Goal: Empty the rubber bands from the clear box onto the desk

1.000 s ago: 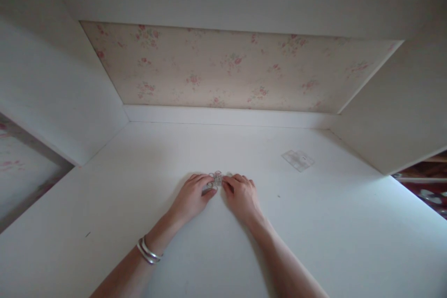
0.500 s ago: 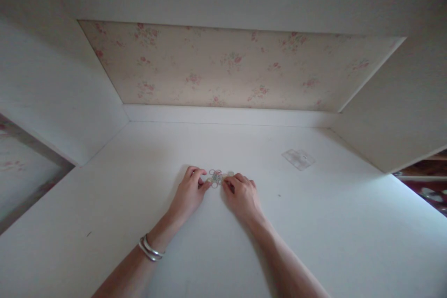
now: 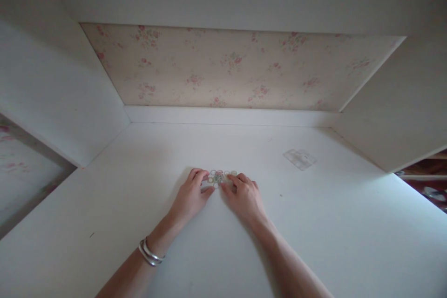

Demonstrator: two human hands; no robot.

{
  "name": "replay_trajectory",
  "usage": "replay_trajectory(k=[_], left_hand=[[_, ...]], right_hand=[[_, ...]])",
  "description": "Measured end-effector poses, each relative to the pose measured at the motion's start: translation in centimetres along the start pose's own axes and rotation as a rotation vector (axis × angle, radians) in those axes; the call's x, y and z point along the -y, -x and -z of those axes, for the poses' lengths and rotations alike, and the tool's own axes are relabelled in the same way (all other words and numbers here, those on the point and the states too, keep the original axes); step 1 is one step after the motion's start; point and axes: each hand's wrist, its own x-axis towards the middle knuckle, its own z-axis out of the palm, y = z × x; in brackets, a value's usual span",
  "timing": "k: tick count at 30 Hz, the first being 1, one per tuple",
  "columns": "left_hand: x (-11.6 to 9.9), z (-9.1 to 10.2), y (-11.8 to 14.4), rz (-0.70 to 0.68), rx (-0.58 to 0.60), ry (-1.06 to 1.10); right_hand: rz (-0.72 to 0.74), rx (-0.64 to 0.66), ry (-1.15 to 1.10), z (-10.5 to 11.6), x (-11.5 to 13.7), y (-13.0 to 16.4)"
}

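A small pile of thin, pale ring-shaped loops (image 3: 218,178), perhaps little rubber bands, lies on the white tabletop (image 3: 216,242). Some look greenish, one pinkish; their exact kind is too small to make out. My left hand (image 3: 193,191) rests at the pile's left edge, its thumb and fingers apart around the outer loops. At the right edge is my right hand (image 3: 246,195), thumb and index finger spread, fingertips touching or close to the loops. Neither hand lifts anything. Two silver bangles (image 3: 150,252) circle my left wrist.
A clear plastic bag (image 3: 300,159) lies flat at the back right. Small dark specks dot the tabletop. White panels (image 3: 52,88) stand on both sides, and a floral-papered back wall (image 3: 230,70) rises behind. Shelves with objects (image 3: 429,186) show beyond the right edge.
My fingers have spread from close pinches at the pile to a wider opening on both sides. More of the loops show now. The view has shifted slightly.
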Motion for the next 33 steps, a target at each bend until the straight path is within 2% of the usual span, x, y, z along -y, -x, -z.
replay_trajectory(k=[7, 10, 15, 19, 26, 33], left_hand=[[0.1, 0.1, -0.4, -0.036, 0.002, 0.008], [0.3, 0.4, -0.5, -0.037, -0.012, -0.018], [0.1, 0.7, -0.5, -0.049, 0.057, -0.125], [0.0, 0.9, -0.6, -0.055, 0.078, -0.135], [-0.6, 1.1, -0.6, -0.173, 0.109, -0.231], [-0.5, 0.6, -0.3, -0.214, 0.145, -0.323]], right_hand=[[-0.039, -0.012, 0.061, 0.0, 0.6, -0.2], [-0.051, -0.028, -0.015, 0.0, -0.1, -0.4], [-0.053, -0.127, -0.222, 0.5, -1.1, -0.5], [-0.098, -0.166, -0.254, 1.0, -1.6, -0.3], [-0.088, -0.054, -0.119, 0.6, -1.4, -0.4], [-0.059, -0.024, -0.04, 0.6, -1.2, -0.3]])
